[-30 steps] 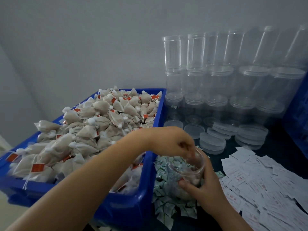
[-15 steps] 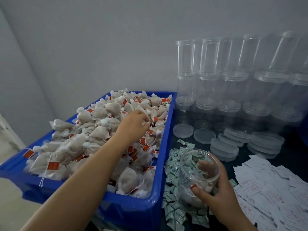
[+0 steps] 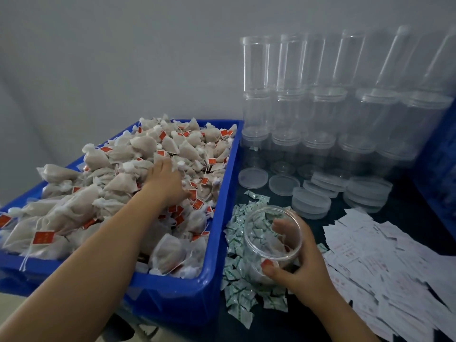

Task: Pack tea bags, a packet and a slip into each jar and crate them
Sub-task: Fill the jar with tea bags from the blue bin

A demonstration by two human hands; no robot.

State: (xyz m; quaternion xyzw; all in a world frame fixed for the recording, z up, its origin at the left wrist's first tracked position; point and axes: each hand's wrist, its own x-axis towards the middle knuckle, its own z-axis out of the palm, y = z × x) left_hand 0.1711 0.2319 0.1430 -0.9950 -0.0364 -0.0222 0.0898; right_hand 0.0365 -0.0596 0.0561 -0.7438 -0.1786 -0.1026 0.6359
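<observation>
Though red-tagged, tea bags (image 3: 128, 169) with unreadable print.

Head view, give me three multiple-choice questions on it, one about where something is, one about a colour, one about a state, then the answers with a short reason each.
1. Where is the left hand?
A. in the crate on the tea bags
B. on the lids
C. on the slips

2. What colour are the tea bag tags?
A. green
B. red
C. yellow

3. What is the state of the jar in the right hand?
A. lidded and upright
B. open, with some bags inside
C. lying empty on the table

Answers: 1 A, the left hand lies among the tea bags inside the blue crate. 2 B, the small tags on the strings are red. 3 B, the jar has no lid, its mouth tilts toward the camera, the right hand grips it, and pale bags show inside.
</observation>
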